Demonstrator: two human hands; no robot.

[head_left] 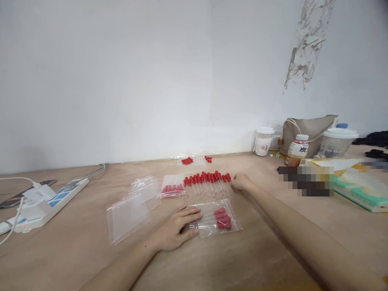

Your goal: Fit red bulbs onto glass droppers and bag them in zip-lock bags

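My left hand (178,227) lies with fingers spread on the left end of a clear zip bag (207,232). Inside that bag are several droppers with red bulbs (222,218) and thin clear tubes. Beyond it, a row of loose red-bulbed droppers (206,178) lies side by side, tubes toward me. At the right end of this row my right hand (241,182) is closed, fingertips beside the last bulb; what they pinch, if anything, is hidden. Left of the row is another zip bag (172,186) holding several droppers.
Flat clear zip bags (129,216) lie left of my left hand. Loose red bulbs (187,161) rest on plastic by the wall. A power strip (57,204) with cables is at far left. At right stand a paper cup (263,141), a bottle (298,151), a bag (315,131) and a tissue pack (360,190).
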